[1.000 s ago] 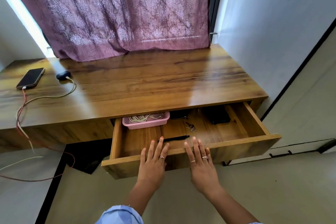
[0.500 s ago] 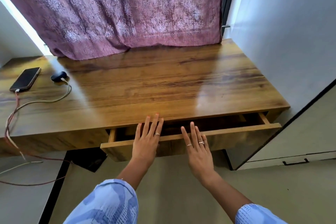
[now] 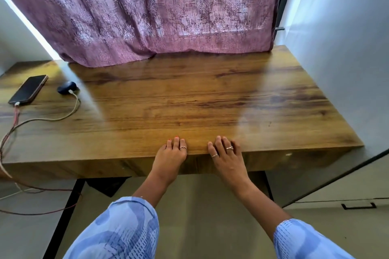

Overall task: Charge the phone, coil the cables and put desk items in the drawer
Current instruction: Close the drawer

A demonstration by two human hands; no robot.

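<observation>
Now both flat hands, left hand (image 3: 170, 154) and right hand (image 3: 227, 156), press the drawer (image 3: 273, 159) front

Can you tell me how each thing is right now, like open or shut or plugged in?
Drawer: pushed fully shut.
Phone: face up, cable plugged in.
Dark blue case: cable plugged in.
Curtain: drawn across.
Left hand: flat against drawer front.
Right hand: flat against drawer front.
</observation>
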